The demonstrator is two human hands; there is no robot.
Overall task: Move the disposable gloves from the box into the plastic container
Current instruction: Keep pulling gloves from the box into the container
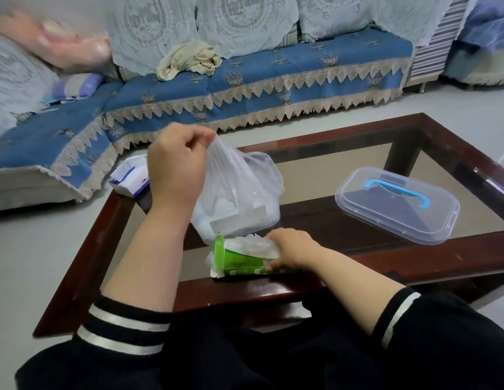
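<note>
The left hand (176,167) is raised above the table (467,153), its fingertips pinched shut on the top of a thin clear glove (231,175), which hangs down from the pinch and drapes over the open plastic container (269,209). The container stands on the glass top near the table's front edge, with white contents showing through its cloudy wall; what they are cannot be made out. Just in front of it lies the green glove box (239,261), on its side along the wooden front rail, with a crumpled bunch of clear gloves (256,244) poking out of its top opening. The right hand (290,250) is curled over the box's right end, fingers closed on it and touching the bunched gloves, pressing it to the table. The container's clear lid (397,205), with a blue handle, rests flat on the glass to the right, well apart from the container. A white and blue packet (131,175) sits at the table's far left corner, partly hidden behind the left hand. Beyond the table runs a blue sofa (259,80) with lace covers.
</note>
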